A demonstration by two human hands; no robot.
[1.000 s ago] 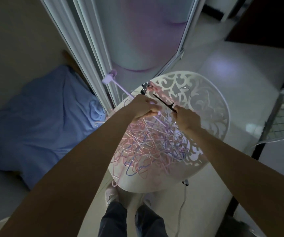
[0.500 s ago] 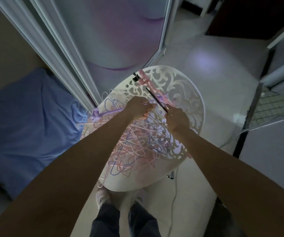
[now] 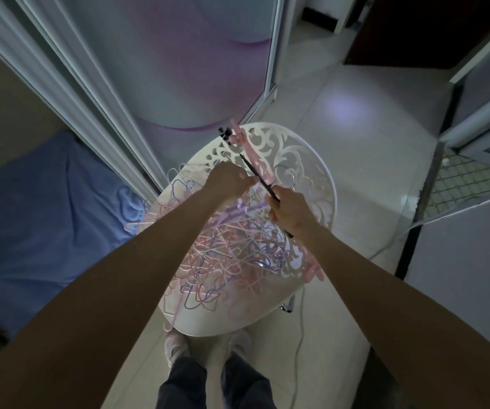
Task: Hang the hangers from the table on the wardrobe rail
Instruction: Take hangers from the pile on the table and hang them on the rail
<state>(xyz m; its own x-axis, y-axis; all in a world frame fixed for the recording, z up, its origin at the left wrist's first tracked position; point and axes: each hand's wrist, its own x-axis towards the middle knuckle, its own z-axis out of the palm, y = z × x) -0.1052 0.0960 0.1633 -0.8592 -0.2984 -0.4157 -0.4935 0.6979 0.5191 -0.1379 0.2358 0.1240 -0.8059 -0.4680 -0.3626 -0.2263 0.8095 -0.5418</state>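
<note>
We saw a big tangled pile of thin pink and purple hangers on the round white table in the middle of the frame. Our right hand was curled around a thin black hanger and a pink clip hanger that stuck up toward the upper middle, while our left hand pinched at the same bunch with bent fingers. We think the hangers were light, bendy and easy to snag, so it is best to take one by its hook, and we could read no words anywhere.
</note>
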